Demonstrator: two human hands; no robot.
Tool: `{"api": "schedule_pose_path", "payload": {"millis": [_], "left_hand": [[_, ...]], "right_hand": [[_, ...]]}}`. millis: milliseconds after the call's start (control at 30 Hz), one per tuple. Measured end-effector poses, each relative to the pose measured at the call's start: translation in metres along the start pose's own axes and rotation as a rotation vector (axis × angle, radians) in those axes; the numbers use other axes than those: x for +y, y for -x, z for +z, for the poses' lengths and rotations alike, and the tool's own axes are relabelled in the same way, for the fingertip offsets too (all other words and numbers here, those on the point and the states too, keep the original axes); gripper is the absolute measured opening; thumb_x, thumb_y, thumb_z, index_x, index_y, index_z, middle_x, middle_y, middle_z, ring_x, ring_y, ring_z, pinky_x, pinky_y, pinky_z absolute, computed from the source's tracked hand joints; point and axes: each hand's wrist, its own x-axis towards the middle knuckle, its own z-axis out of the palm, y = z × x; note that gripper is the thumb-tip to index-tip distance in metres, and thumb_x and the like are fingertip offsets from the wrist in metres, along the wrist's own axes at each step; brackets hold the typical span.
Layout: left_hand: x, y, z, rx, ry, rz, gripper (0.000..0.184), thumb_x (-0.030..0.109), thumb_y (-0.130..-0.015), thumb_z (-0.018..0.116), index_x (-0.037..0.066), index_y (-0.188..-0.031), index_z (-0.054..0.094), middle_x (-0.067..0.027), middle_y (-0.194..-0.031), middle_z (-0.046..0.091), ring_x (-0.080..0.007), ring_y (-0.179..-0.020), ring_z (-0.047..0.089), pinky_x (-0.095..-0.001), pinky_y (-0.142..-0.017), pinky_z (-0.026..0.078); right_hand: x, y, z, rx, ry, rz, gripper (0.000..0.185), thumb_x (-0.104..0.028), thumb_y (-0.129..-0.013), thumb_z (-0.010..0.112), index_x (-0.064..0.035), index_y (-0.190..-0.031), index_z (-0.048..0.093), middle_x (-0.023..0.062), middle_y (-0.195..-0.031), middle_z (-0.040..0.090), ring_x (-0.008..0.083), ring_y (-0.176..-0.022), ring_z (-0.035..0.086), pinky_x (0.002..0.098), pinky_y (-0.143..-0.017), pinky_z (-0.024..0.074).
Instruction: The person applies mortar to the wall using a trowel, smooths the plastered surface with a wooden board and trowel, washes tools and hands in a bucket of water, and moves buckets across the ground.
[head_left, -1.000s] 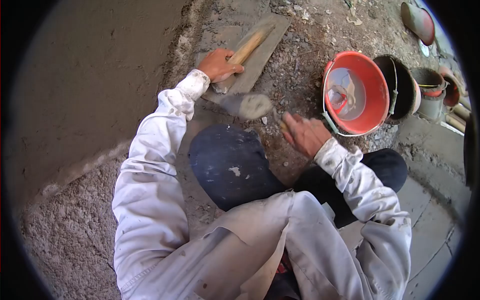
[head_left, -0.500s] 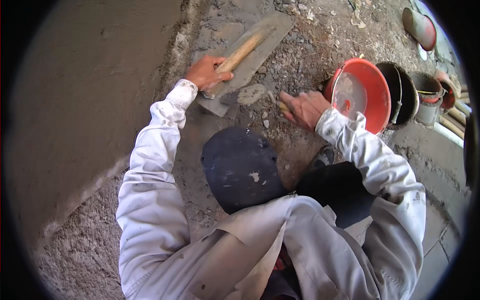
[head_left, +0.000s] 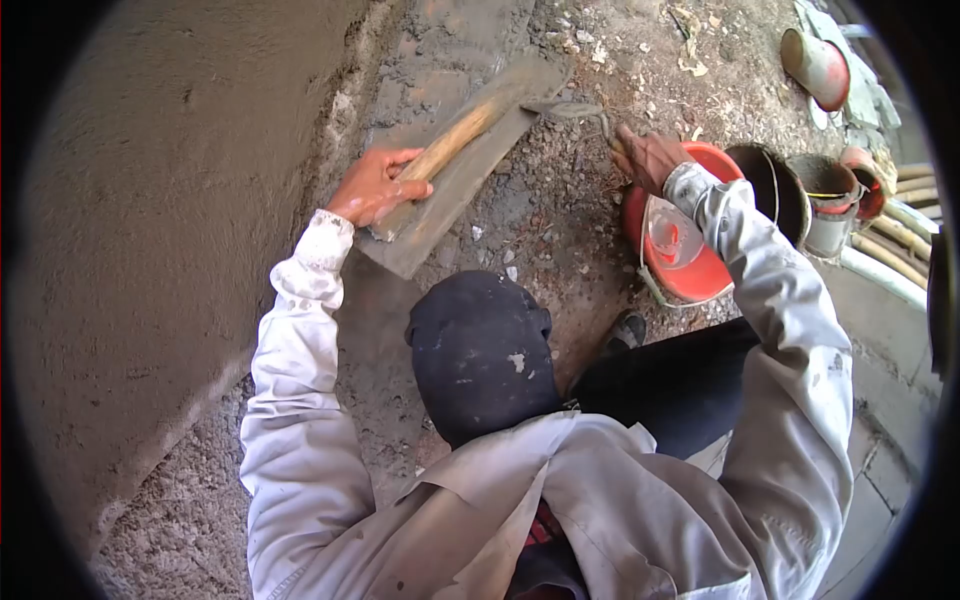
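Note:
My left hand point(head_left: 380, 187) is closed around the near end of the wooden handle of a long plastering float point(head_left: 470, 170), its flat board smeared with grey mortar. In my right hand point(head_left: 650, 160) is a small trowel point(head_left: 563, 109), gripped by its handle, which my fingers mostly hide. The trowel's blade lies at the far right edge of the float and seems to touch it. Just below my right hand stands a red bucket point(head_left: 634, 215) with a clear plastic-looking container inside, partly covered by my sleeve.
Freshly plastered wall point(head_left: 190, 200) rises on the left, with rough unplastered surface point(head_left: 180, 520) below. A black bucket point(head_left: 790, 190), a mortar-stained bucket point(head_left: 830, 235) and a tipped bucket point(head_left: 815, 70) are at the right, near several poles point(head_left: 890, 262). Rubble covers the ground point(head_left: 640, 60).
My right hand has moved up and away with the trowel, from the float's near part to its far edge. The float has shifted slightly left and down with my left hand.

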Motion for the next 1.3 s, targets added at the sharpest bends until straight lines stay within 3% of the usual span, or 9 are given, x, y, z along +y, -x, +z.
{"api": "schedule_pose_path", "payload": {"millis": [167, 267, 467, 667, 767, 900, 1067, 1167, 1300], "left_hand": [[-0.009, 0.012, -0.006, 0.013, 0.010, -0.059, 0.062, 0.013, -0.078, 0.075, -0.004, -0.132, 0.051, -0.0119, -0.100, 0.069, -0.0134, -0.085, 0.064, -0.0275, -0.081, 0.048], [-0.011, 0.017, -0.008, 0.016, 0.020, -0.031, 0.063, 0.011, -0.077, 0.075, -0.003, -0.133, 0.051, -0.0120, -0.101, 0.069, -0.0134, -0.085, 0.064, -0.0276, -0.080, 0.048], [-0.024, 0.014, -0.007, 0.018, 0.039, -0.096, 0.064, 0.009, -0.075, 0.075, -0.001, -0.133, 0.051, -0.0128, -0.106, 0.067, -0.0123, -0.088, 0.062, -0.0277, -0.081, 0.048], [-0.031, 0.024, 0.003, 0.091, 0.043, -0.086, 0.064, 0.005, -0.075, 0.075, -0.002, -0.133, 0.051, -0.0113, -0.108, 0.066, -0.0128, -0.092, 0.061, -0.0273, -0.084, 0.048], [-0.031, 0.032, 0.008, 0.118, 0.105, -0.020, 0.063, 0.006, -0.074, 0.075, -0.002, -0.132, 0.052, -0.0139, -0.103, 0.068, -0.0126, -0.086, 0.062, -0.0270, -0.080, 0.048], [-0.039, 0.033, 0.004, 0.131, 0.016, -0.048, 0.064, 0.005, -0.072, 0.075, -0.003, -0.131, 0.052, -0.0126, -0.106, 0.066, -0.0115, -0.088, 0.060, -0.0262, -0.081, 0.048], [-0.058, 0.051, 0.013, 0.210, -0.140, -0.124, 0.065, 0.004, -0.068, 0.076, 0.004, -0.131, 0.056, -0.0095, -0.106, 0.067, -0.0133, -0.089, 0.060, -0.0274, -0.085, 0.047], [-0.036, 0.061, 0.025, 0.351, -0.517, -0.028, 0.067, 0.011, -0.059, 0.078, 0.016, -0.125, 0.063, -0.0134, -0.105, 0.069, -0.0259, -0.089, 0.061, -0.0343, -0.086, 0.048], [-0.041, 0.066, 0.030, 0.366, -0.534, 0.075, 0.065, 0.008, -0.060, 0.078, 0.013, -0.123, 0.064, -0.0160, -0.104, 0.067, -0.0304, -0.093, 0.057, -0.0369, -0.089, 0.045]], "right_hand": [[-0.034, 0.015, -0.011, -0.103, -0.046, -0.309, 0.032, -0.037, -0.096, 0.047, -0.0071, -0.108, 0.045, 0.0171, -0.060, 0.057, 0.0396, -0.055, 0.058, 0.0482, -0.051, 0.0471], [0.016, -0.016, -0.002, -0.045, 0.041, -0.018, 0.036, -0.041, -0.096, 0.046, -0.0071, -0.106, 0.048, 0.0152, -0.062, 0.059, 0.0349, -0.053, 0.059, 0.0472, -0.054, 0.0504], [-0.011, -0.041, -0.002, -0.272, -0.007, 0.167, 0.049, -0.041, -0.095, 0.039, 0.0044, -0.105, 0.055, 0.0265, -0.097, 0.065, 0.0417, -0.096, 0.062, 0.0489, -0.087, 0.0491], [-0.079, 0.002, 0.045, -0.038, -0.383, 0.456, 0.051, -0.040, -0.097, 0.039, 0.0060, -0.116, 0.047, 0.0345, -0.098, 0.062, 0.0479, -0.093, 0.062, 0.0517, -0.085, 0.0489], [-0.074, -0.022, 0.062, -0.081, -0.321, 0.515, 0.050, -0.042, -0.097, 0.039, 0.0023, -0.120, 0.048, 0.0343, -0.103, 0.061, 0.0472, -0.096, 0.061, 0.0516, -0.087, 0.0480], [-0.036, -0.076, 0.102, 0.131, -0.427, 0.769, 0.053, -0.046, -0.094, 0.043, 0.0001, -0.118, 0.050, 0.0326, -0.108, 0.060, 0.0492, -0.104, 0.057, 0.0526, -0.091, 0.0457], [-0.082, -0.055, 0.107, 0.141, -0.470, 0.555, 0.051, -0.045, -0.094, 0.043, -0.0006, -0.118, 0.051, 0.0351, -0.101, 0.061, 0.0502, -0.099, 0.059, 0.0540, -0.089, 0.0456], [-0.058, -0.082, 0.125, 0.160, -0.488, 0.635, 0.052, -0.045, -0.094, 0.045, 0.0015, -0.117, 0.049, 0.0354, -0.100, 0.061, 0.0511, -0.098, 0.059, 0.0545, -0.088, 0.0459], [-0.089, -0.077, 0.113, 0.151, -0.509, 0.369, 0.052, -0.044, -0.094, 0.046, 0.0013, -0.120, 0.047, 0.0339, -0.098, 0.062, 0.0512, -0.094, 0.059, 0.0538, -0.085, 0.0470]]}}
